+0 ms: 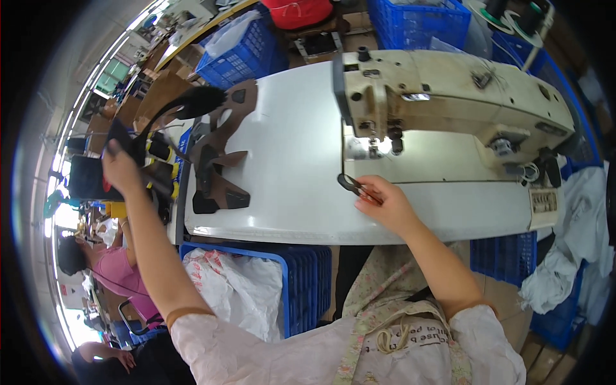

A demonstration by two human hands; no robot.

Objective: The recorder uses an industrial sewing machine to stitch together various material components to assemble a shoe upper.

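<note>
My right hand point(388, 204) is closed on a small pair of thread snips point(350, 183), just above the white sewing table and in front of the needle area. A black loop of the snips sticks out to the left, and a reddish part shows at my fingers. Off the table's left end, my left hand point(122, 168) pinches a dark flat piece point(117, 136), somewhat smeared by motion. Between that hand and the table's middle lie brown and black cut pieces point(221, 163), shaped like shoe uppers. A black curved strip point(186, 102) arches over their far end.
A cream sewing machine point(443, 96) stands on the right half of the white table point(289, 212). Blue crates point(240, 54) sit beyond it, and another blue crate point(301, 282) with a white bag is below the near edge. A person in pink point(119, 266) sits at left.
</note>
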